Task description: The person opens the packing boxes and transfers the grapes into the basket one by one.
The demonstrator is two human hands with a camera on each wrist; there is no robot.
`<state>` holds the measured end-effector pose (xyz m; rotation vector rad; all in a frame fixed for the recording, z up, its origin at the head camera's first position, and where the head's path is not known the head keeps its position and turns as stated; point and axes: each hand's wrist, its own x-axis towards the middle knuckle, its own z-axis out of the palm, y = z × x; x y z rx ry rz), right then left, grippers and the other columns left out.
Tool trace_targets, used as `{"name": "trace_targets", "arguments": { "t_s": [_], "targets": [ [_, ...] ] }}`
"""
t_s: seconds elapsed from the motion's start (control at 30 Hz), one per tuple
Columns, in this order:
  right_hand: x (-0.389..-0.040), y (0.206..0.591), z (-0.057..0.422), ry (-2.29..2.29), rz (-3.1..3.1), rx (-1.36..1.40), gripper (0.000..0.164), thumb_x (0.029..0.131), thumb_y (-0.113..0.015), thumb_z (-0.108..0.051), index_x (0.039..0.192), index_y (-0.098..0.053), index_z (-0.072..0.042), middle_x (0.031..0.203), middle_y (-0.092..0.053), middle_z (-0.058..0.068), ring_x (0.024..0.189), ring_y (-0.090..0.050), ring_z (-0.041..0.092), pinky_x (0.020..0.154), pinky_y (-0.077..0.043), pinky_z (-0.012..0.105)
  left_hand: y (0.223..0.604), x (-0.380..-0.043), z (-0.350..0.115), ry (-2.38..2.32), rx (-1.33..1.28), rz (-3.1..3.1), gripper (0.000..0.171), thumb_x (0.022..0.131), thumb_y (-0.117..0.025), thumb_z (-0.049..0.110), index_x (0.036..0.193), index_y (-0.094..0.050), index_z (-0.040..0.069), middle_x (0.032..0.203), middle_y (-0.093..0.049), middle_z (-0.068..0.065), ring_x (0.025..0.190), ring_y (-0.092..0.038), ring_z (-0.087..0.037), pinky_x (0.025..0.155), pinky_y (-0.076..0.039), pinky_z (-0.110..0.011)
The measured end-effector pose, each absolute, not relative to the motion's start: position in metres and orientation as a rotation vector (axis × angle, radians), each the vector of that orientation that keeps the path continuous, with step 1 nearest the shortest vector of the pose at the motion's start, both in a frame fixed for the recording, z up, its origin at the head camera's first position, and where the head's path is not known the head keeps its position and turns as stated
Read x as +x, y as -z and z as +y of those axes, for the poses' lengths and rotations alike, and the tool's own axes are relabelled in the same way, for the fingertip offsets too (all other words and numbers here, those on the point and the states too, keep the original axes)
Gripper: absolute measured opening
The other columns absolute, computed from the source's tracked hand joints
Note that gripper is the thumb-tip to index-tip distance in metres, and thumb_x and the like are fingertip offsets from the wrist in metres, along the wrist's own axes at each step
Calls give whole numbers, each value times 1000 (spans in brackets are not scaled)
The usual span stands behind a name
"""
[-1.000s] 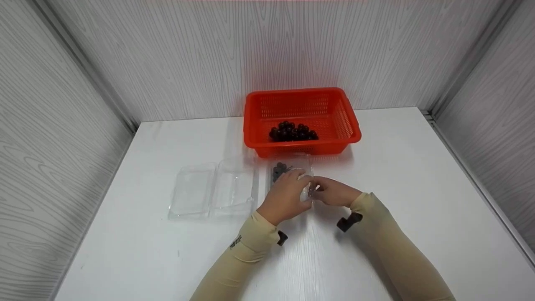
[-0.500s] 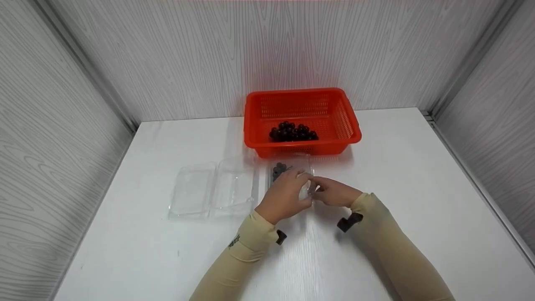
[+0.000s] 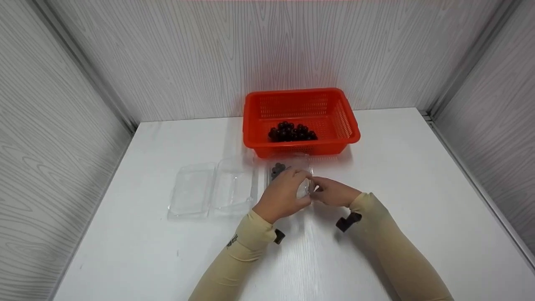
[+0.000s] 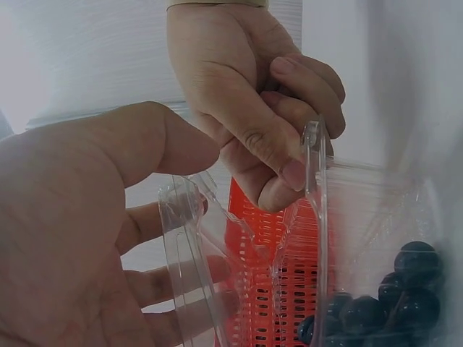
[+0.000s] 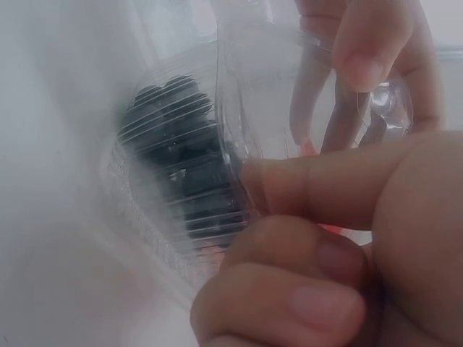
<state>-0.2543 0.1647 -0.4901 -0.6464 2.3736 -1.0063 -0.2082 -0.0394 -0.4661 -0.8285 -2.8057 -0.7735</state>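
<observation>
A clear plastic clamshell box (image 4: 322, 238) with dark grapes (image 4: 409, 296) in its base lies before the red basket. Its lid (image 4: 188, 246) stands partly raised, apart from the base. My left hand (image 3: 282, 195) holds the lid by its edge, with the thumb (image 4: 173, 144) on the near side and the other fingers behind the plastic. At the box's right side, my right hand (image 3: 334, 192) pinches the rim of the base between thumb and curled fingers. In the head view the left hand hides much of the box; some grapes (image 3: 277, 169) show past it.
A red basket (image 3: 301, 151) holding more dark grapes (image 3: 291, 133) stands just behind the box. To the left lies another clear clamshell box (image 3: 192, 192), unfolded flat on the white table (image 3: 138, 251). Pale wood-grain panels (image 3: 188, 58) rise behind and at both sides.
My left hand has shifted slightly left and toward me, and the clear plastic between the hands has tilted a little. My right hand stays nearly in place.
</observation>
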Motion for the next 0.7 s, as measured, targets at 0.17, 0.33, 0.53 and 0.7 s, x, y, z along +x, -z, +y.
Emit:
{"name": "trace_targets", "arguments": {
  "t_s": [0.17,0.33,0.53,0.7],
  "targets": [
    [-253,489,165,990,2383,-599,18,100,-58,-20,116,-60,-12,101,-59,3,89,-53,19,76,-44,34,466,-208,-40,792,-808,-2832,45,87,-74,24,131,-64,15,132,-61,-5,125,-59,-21,109,-47,-37],
    [-254,491,166,973,2396,-592,18,101,-58,-22,115,-59,-11,100,-59,4,88,-54,20,75,-44,34,466,-209,-39,793,-801,-2834,44,88,-73,24,130,-65,16,131,-61,-4,124,-59,-21,108,-48,-38],
    [-253,491,166,995,2370,-571,14,101,-59,-23,108,-59,-11,93,-58,2,79,-52,17,71,-43,32,463,-208,-42,855,-794,-2825,43,92,-68,25,134,-62,16,134,-60,-5,128,-57,-24,108,-48,-41],
    [-254,492,167,1021,2333,-559,8,101,-58,-18,102,-60,-11,82,-54,0,66,-46,14,63,-40,30,457,-207,-46,975,-734,-2747,43,93,-60,24,134,-60,15,131,-59,-6,119,-57,-22,101,-50,-42]
  ]
}}
